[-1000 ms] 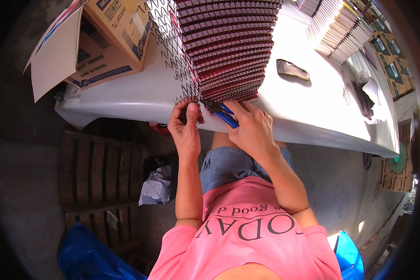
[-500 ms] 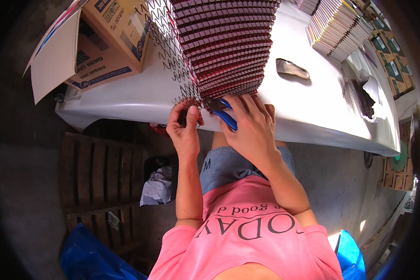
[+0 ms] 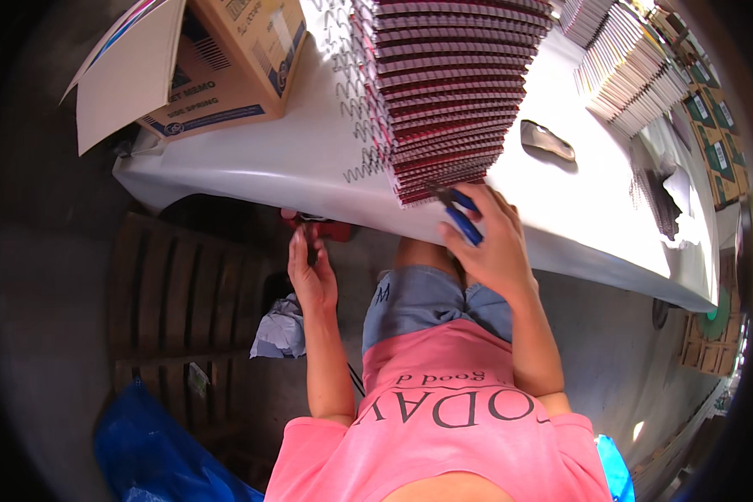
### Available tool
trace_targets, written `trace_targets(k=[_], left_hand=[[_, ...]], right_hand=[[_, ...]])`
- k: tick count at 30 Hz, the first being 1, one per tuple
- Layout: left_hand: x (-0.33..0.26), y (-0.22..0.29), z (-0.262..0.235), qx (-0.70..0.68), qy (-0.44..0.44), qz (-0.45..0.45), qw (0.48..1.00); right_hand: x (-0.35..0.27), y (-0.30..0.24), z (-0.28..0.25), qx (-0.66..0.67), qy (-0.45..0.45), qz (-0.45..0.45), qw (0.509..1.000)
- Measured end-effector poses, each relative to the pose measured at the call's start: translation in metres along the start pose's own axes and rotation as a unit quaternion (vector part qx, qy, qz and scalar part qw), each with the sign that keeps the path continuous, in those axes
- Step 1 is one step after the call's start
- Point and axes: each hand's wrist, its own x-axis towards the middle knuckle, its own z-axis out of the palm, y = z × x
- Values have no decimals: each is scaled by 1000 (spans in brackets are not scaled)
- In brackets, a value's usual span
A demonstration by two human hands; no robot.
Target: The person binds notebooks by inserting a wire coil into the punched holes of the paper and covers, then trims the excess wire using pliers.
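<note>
A long row of spiral-bound notebooks (image 3: 448,96) with dark red edges lies stacked on the white-covered table, loose wire coil ends (image 3: 364,138) sticking out along its left side. Held in my right hand (image 3: 500,243) is a pair of blue-handled wire cutters (image 3: 463,224), their dark jaws at the near end of the row. My left hand (image 3: 313,274) is below the table edge, away from the notebooks. Its fingers are curled together; something dark shows between them, too small to name.
On the left stands an open cardboard box (image 3: 226,75). A dark oblong tool (image 3: 548,140) and more notebook stacks (image 3: 627,71) lie to the right, near a bundle of wire coils (image 3: 657,201). Under the table edge sits a red object (image 3: 335,230), with a wooden pallet (image 3: 167,293) farther left.
My left hand has left the coil ends and dropped down and left, below the table edge. The cutters in my right hand have shifted slightly right and down in the picture, as the whole view shifted.
</note>
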Motion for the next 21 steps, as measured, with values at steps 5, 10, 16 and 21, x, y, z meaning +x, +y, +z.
trace_targets(k=[5,10,16,21], left_hand=[[29,-32,-192,-40,251,-101,962],[49,-24,-287,78,349,-72,931],[63,9,-255,113,291,-158,937],[64,28,-218,205,336,-170,904]], right_hand=[[-18,33,-7,31,22,38,999],[-27,38,-14,38,21,39,998],[-36,44,-23,22,20,60,998],[-44,38,-33,53,17,67,996]])
